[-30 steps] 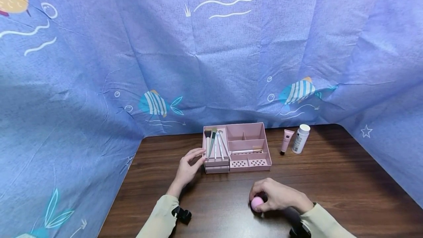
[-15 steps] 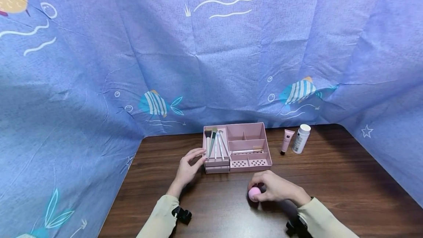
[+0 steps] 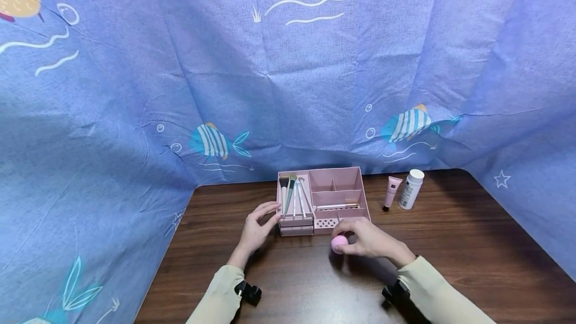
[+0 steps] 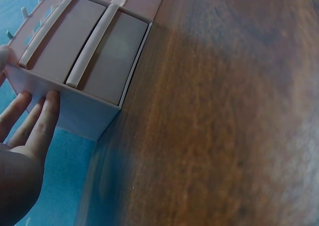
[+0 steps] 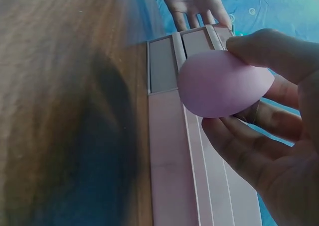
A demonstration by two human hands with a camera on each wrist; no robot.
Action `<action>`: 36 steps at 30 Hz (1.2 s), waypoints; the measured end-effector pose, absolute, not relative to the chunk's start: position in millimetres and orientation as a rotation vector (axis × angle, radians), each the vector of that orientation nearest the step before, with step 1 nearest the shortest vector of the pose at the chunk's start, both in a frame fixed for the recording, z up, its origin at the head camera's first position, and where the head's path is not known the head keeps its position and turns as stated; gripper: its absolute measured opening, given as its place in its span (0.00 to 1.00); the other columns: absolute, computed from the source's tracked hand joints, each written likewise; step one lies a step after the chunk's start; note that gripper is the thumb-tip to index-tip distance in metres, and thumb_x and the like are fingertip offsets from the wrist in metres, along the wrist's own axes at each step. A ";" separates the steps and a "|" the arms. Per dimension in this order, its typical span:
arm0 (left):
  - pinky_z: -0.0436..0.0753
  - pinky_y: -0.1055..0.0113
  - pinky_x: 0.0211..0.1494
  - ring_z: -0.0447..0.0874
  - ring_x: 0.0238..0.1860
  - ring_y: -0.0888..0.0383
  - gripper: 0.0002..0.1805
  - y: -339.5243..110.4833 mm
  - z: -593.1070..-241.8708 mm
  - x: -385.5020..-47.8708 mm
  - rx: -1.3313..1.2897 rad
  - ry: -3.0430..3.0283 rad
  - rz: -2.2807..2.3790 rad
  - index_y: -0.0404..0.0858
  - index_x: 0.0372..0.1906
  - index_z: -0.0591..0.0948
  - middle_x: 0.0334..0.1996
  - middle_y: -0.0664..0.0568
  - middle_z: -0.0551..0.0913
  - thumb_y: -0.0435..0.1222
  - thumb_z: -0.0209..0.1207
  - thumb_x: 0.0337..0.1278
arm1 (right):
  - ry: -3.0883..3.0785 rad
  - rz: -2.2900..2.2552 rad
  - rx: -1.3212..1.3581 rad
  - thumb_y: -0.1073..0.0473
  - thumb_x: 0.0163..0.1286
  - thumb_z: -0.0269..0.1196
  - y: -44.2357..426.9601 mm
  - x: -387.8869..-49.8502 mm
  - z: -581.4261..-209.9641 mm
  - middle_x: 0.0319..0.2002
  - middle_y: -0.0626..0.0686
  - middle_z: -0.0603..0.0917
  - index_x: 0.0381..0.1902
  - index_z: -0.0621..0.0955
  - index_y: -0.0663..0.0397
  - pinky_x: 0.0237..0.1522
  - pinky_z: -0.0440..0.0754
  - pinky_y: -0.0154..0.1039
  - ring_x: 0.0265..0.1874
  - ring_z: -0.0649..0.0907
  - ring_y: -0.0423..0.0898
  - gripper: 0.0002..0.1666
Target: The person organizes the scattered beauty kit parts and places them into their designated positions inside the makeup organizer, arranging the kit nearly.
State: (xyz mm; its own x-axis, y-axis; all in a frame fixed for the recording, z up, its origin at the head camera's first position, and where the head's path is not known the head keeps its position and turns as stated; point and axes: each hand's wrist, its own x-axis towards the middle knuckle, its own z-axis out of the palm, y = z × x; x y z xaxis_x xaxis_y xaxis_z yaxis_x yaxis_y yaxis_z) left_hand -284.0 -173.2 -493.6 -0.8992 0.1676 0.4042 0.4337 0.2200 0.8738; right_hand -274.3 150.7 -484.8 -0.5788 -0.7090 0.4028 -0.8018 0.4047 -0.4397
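Note:
My right hand (image 3: 371,239) pinches a pink egg-shaped makeup sponge (image 5: 219,84) between thumb and fingers, above the table. It is just in front of the right part of a pink makeup organizer (image 3: 345,171). At the organizer's left side, my left hand (image 3: 254,234) rests its fingertips against the outer wall; in the left wrist view the fingers (image 4: 42,124) are fairly straight on that wall. Several makeup brushes (image 3: 294,199) lie in the organizer's left tray. Another slim brush (image 3: 335,206) lies across the middle compartment. The right hand hides part of the front dotted compartments.
Two small drawers (image 4: 94,52) form the organizer's front left. To its right stand a pink tube (image 3: 392,191) with a black cap and a white bottle (image 3: 411,190). A blue fish-print cloth (image 3: 288,89) hangs behind the dark wooden table (image 3: 288,284).
My right hand has moved forward and slightly left with the makeup sponge, from nearer the table's front to the organizer's front edge. The left hand has stayed in place.

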 end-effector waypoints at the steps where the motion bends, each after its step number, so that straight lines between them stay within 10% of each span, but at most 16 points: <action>1: 0.74 0.46 0.65 0.79 0.58 0.50 0.16 -173.3 -493.7 -283.8 -0.564 -2.274 -1.745 0.31 0.54 0.82 0.56 0.41 0.80 0.30 0.62 0.61 | -2.496 0.917 1.347 0.54 0.56 0.72 149.7 -275.8 -483.7 0.35 0.37 0.84 0.37 0.84 0.44 0.39 0.83 0.33 0.36 0.81 0.32 0.10; 7: 0.74 0.45 0.65 0.79 0.58 0.51 0.16 -173.8 -495.4 -283.7 -0.571 -2.270 -1.734 0.32 0.53 0.82 0.55 0.42 0.81 0.31 0.63 0.61 | -2.456 0.878 1.298 0.56 0.56 0.72 144.9 -288.0 -479.1 0.35 0.37 0.84 0.37 0.84 0.44 0.39 0.82 0.36 0.36 0.82 0.34 0.11; 15: 0.78 0.72 0.61 0.80 0.57 0.48 0.16 -174.5 -499.3 -285.0 -0.643 -2.234 -1.718 0.28 0.52 0.82 0.55 0.37 0.80 0.29 0.62 0.61 | -2.466 0.863 1.198 0.53 0.55 0.73 139.4 -304.9 -479.6 0.35 0.39 0.85 0.37 0.85 0.45 0.35 0.82 0.36 0.34 0.80 0.35 0.12; 26: 0.75 0.43 0.63 0.79 0.57 0.45 0.16 -172.8 -497.5 -283.2 -0.640 -2.225 -1.742 0.27 0.52 0.81 0.55 0.36 0.80 0.28 0.61 0.61 | -2.453 0.912 1.068 0.59 0.51 0.75 132.6 -321.1 -485.3 0.34 0.45 0.86 0.36 0.85 0.50 0.37 0.85 0.37 0.34 0.83 0.38 0.14; 36: 0.74 0.40 0.62 0.79 0.57 0.49 0.15 -173.6 -496.0 -283.6 -0.628 -2.223 -1.748 0.27 0.52 0.82 0.55 0.35 0.79 0.28 0.62 0.60 | -2.536 0.874 1.018 0.56 0.52 0.74 128.8 -332.4 -495.9 0.35 0.47 0.86 0.37 0.85 0.51 0.35 0.81 0.33 0.33 0.82 0.40 0.14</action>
State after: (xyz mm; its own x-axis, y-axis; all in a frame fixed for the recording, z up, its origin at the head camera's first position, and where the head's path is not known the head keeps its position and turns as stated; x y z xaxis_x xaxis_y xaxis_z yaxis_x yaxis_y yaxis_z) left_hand -283.6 -173.6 -496.0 -0.8777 0.1815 0.4436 0.4739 0.1902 0.8598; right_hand -332.4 128.8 -495.9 -0.7158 -0.5335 0.4505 -0.6978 0.5704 -0.4333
